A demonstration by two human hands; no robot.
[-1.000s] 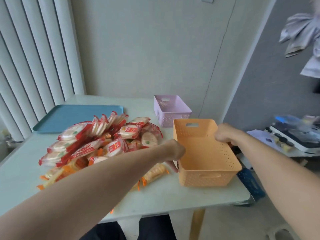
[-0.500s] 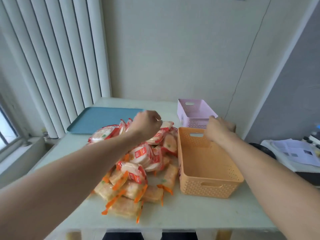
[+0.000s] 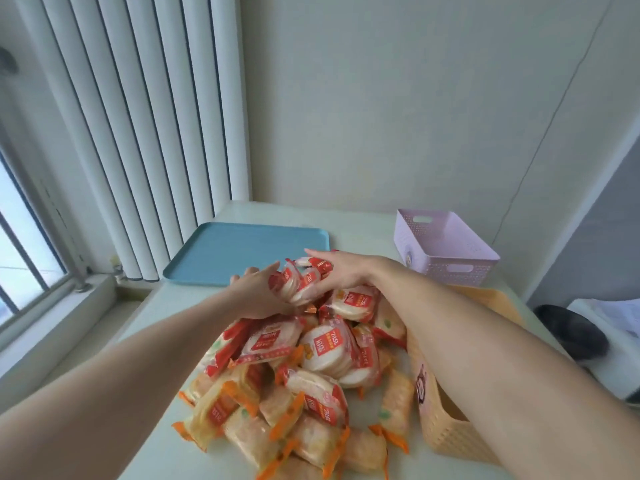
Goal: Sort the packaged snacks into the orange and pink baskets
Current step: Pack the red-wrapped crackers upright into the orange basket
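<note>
Head view: both hands, left [image 3: 258, 294] and right [image 3: 341, 273], cup red snack packs [image 3: 298, 284] atop the pile [image 3: 298, 375] at frame centre. They look light, crinkly, slippery (rice crackers, likely brittle); gather them loosely by the edges. Pink basket [image 3: 446, 251] sits upper right, orange basket [image 3: 446, 427] lower right.

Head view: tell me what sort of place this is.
Probably a room in a home or small office: a pale table in a corner, vertical blinds by a window, papers at right.
</note>
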